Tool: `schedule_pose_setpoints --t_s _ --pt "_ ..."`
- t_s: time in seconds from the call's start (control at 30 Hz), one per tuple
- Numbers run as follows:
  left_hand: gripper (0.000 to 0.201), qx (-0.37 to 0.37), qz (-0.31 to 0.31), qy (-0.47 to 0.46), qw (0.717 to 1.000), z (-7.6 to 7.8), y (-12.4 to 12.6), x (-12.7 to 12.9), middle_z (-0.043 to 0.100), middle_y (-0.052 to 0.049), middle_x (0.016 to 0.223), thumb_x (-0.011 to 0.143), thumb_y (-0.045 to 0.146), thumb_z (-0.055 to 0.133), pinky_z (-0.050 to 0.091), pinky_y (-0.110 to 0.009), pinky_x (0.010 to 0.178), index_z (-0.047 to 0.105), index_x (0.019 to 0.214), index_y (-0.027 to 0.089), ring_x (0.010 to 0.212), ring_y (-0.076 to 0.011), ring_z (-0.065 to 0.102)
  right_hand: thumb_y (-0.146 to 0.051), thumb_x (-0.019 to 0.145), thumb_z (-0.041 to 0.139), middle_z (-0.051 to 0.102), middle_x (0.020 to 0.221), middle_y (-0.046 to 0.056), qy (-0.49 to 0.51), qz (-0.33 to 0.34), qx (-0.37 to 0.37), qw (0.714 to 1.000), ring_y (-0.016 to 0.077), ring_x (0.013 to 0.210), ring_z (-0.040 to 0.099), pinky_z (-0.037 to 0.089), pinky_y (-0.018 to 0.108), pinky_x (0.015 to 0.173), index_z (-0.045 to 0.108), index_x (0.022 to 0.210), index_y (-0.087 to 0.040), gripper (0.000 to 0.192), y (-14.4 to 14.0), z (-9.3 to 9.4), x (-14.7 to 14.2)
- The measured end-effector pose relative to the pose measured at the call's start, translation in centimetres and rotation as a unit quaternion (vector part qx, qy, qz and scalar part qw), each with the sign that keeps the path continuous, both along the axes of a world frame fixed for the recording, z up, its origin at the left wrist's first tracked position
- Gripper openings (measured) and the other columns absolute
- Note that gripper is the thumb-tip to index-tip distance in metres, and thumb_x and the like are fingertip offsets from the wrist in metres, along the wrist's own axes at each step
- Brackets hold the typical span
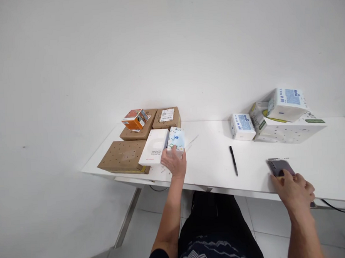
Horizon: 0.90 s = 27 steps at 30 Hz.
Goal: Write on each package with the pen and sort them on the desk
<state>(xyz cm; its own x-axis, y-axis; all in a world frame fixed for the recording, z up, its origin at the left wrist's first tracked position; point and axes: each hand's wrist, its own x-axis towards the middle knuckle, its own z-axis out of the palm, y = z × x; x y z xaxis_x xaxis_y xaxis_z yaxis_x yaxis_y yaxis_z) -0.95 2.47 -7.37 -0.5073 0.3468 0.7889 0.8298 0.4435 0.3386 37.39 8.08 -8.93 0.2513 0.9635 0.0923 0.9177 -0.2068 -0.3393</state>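
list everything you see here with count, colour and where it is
brown boxes: 3, cardboard, table's left end
orange box: 1, on a brown box
power bank box: 1, white, beside the brown boxes
patterned box: 1, white-blue, under left hand
pen: 1, black, table middle
tissue packs: 2, white-blue, right rear
large box: 1, white, dotted, under one pack
phone: 1, dark, at right fingertips
table: 1, white
left hand: on patterned box
right hand: on phone

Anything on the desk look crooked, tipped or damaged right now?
Nothing looks damaged or spilled. One oddity: the white tissue pack sits tilted on top of the large spotted box at the far right. The small orange box also lies askew on a brown carton.
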Motion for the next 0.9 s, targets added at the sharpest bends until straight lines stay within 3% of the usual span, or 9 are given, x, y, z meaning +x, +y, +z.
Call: schedule_pose_setpoints --t_s 0.13,0.3,0.43,0.6,0.7,0.9 --pt "0.036 -0.012 -0.009 -0.003 1.0 -0.1 -0.1 1.2 0.038 -0.018 0.128 0.083 0.039 0.059 0.026 -0.061 0.1 0.059 0.113 0.019 0.125 -0.0369 0.032 -0.055 0.084 0.038 0.041 0.136 0.024 0.006 0.072 0.052 0.996 0.0414 0.127 0.034 0.032 0.058 0.097 0.053 0.128 -0.013 0.063 1.1 1.0 -2.2" --pt "0.023 -0.018 -0.208 0.015 0.978 -2.0 -1.2 5.0 0.048 -0.014 0.117 0.082 0.022 0.057 0.034 -0.052 0.098 0.065 0.103 0.022 0.12 -0.0325 0.04 -0.054 0.083 0.045 0.036 0.138 0.022 0.057 0.133 0.14 0.98 0.0391 0.124 0.037 0.038 0.055 0.091 0.045 0.135 -0.017 0.064 5.9 2.4 -6.9" --pt "0.027 -0.102 -0.317 0.011 0.943 -3.9 -1.8 7.4 0.056 -0.01 0.109 0.078 0.011 0.053 0.039 -0.047 0.09 0.066 0.099 0.023 0.111 -0.0298 0.046 -0.052 0.081 0.051 0.03 0.14 0.024 0.048 0.176 0.177 0.967 0.0404 0.122 0.038 0.037 0.057 0.091 0.039 0.138 -0.017 0.068 10.5 2.9 -10.6" --pt "0.024 -0.137 -0.343 -0.025 0.929 -4.5 -1.5 7.6 0.062 -0.007 0.097 0.076 0.01 0.054 0.04 -0.042 0.085 0.065 0.093 0.021 0.101 -0.0255 0.05 -0.051 0.076 0.059 0.028 0.137 0.027 0.052 0.129 0.127 0.982 0.0428 0.116 0.039 0.035 0.058 0.089 0.039 0.136 -0.015 0.073 14.0 2.2 -13.7" --pt "0.022 -0.145 -0.354 -0.028 0.924 -4.5 -1.5 7.5 0.062 -0.006 0.095 0.076 0.01 0.054 0.04 -0.042 0.084 0.065 0.091 0.021 0.098 -0.0244 0.051 -0.045 0.075 0.059 0.027 0.135 0.025 0.083 0.108 0.143 0.98 0.0413 0.117 0.037 0.03 0.057 0.093 0.044 0.129 -0.013 0.065 15.1 1.8 -14.6" --pt "0.024 -0.139 -0.356 -0.062 0.922 -4.3 -1.6 7.5 0.061 -0.007 0.095 0.077 0.009 0.053 0.041 -0.042 0.085 0.064 0.095 0.021 0.098 -0.0238 0.051 -0.045 0.073 0.058 0.038 0.126 0.017 0.213 0.164 0.163 0.949 0.0301 0.116 0.041 0.036 0.045 0.096 0.05 0.122 -0.016 0.057 14.4 3.6 -15.8"
